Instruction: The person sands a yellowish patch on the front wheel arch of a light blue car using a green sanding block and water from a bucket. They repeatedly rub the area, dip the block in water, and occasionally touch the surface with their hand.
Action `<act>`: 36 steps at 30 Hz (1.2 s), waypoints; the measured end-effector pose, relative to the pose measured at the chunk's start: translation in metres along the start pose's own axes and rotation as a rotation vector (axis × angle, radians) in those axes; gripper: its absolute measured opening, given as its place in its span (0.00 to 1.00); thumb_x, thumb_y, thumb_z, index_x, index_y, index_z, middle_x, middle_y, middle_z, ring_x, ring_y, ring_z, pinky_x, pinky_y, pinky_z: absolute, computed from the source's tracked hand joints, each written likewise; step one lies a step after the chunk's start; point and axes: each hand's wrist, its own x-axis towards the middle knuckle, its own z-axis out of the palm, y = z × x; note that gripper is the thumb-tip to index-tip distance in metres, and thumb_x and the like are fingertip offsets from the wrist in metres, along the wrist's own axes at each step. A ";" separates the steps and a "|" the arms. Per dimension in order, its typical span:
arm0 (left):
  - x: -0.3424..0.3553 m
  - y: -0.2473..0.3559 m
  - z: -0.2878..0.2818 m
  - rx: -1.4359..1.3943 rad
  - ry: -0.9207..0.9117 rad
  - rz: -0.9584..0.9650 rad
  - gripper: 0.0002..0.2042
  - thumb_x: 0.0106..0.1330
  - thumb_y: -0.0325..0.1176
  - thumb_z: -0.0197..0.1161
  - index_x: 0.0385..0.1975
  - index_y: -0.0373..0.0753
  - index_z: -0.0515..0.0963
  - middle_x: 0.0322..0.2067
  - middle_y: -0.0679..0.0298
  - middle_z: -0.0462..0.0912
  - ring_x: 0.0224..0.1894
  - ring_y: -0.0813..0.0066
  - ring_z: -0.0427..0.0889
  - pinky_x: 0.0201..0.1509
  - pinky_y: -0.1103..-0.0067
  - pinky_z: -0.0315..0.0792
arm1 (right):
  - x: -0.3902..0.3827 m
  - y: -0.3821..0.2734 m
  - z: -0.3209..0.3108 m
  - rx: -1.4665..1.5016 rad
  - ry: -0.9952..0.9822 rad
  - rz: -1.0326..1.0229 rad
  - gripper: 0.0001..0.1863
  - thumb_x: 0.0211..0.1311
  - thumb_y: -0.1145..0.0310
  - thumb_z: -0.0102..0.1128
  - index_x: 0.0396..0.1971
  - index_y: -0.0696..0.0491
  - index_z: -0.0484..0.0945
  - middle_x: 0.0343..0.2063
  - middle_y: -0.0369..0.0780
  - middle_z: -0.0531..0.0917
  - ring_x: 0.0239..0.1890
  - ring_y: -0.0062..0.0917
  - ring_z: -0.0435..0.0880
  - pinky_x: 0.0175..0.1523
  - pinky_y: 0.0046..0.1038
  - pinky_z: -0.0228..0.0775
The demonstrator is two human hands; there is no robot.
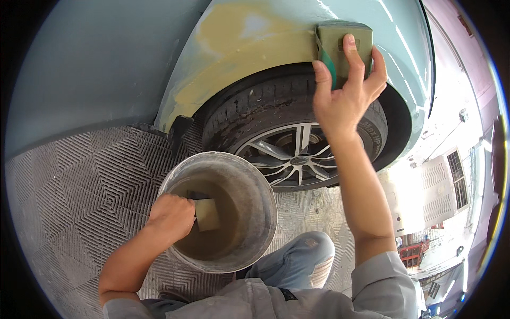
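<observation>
My right hand (348, 90) grips an olive-green rectangular sanding block (358, 58) with a green strap, held against the light-blue car fender (404, 80) at the upper right. To its left is a yellowish patch (223, 42) on the fender above the wheel arch. My left hand (172, 212), fingers curled, holds a pale olive rectangular pad (207, 215) down in a grey bucket (257, 212) of murky water. The pad's far end is partly hidden in the water.
A black tyre (239, 103) with an alloy rim (297, 159) sits behind the bucket. A car door (90, 69) fills the upper left, above patterned floor tiles (64, 207). My bent knee (308, 250) is beside the bucket. Workshop equipment (414, 250) stands at the far right.
</observation>
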 end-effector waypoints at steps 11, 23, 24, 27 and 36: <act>0.000 0.002 -0.003 0.010 -0.043 -0.035 0.15 0.59 0.45 0.62 0.29 0.37 0.80 0.26 0.58 0.84 0.31 0.62 0.84 0.36 0.69 0.76 | -0.005 -0.057 0.017 -0.046 -0.427 -0.184 0.29 0.47 0.60 0.70 0.52 0.27 0.75 0.56 0.38 0.68 0.55 0.37 0.67 0.54 0.43 0.56; -0.001 0.001 -0.006 -0.013 0.079 0.033 0.10 0.57 0.38 0.61 0.24 0.37 0.80 0.21 0.56 0.83 0.27 0.61 0.84 0.33 0.69 0.77 | -0.044 -0.103 0.035 0.150 -0.351 -0.122 0.27 0.46 0.62 0.68 0.51 0.32 0.76 0.56 0.39 0.67 0.51 0.39 0.64 0.51 0.43 0.58; -0.002 0.001 -0.010 -0.040 0.111 0.059 0.11 0.57 0.39 0.61 0.24 0.37 0.81 0.21 0.56 0.83 0.27 0.60 0.84 0.33 0.68 0.76 | -0.050 -0.103 0.022 0.249 -0.421 -0.060 0.28 0.46 0.62 0.69 0.52 0.34 0.75 0.56 0.41 0.66 0.52 0.39 0.64 0.52 0.43 0.58; -0.004 0.002 -0.020 -0.104 0.089 0.084 0.12 0.56 0.42 0.61 0.23 0.39 0.81 0.22 0.57 0.83 0.28 0.58 0.83 0.34 0.66 0.76 | -0.078 -0.106 -0.027 0.497 -0.747 0.058 0.31 0.47 0.62 0.68 0.56 0.40 0.72 0.58 0.46 0.66 0.53 0.44 0.67 0.55 0.44 0.62; 0.007 0.002 -0.024 -0.058 -0.124 -0.030 0.12 0.52 0.43 0.61 0.23 0.40 0.82 0.23 0.56 0.83 0.31 0.56 0.83 0.36 0.63 0.75 | -0.263 -0.207 0.036 1.016 -2.000 0.439 0.37 0.57 0.53 0.59 0.64 0.55 0.60 0.60 0.55 0.68 0.60 0.51 0.69 0.62 0.42 0.62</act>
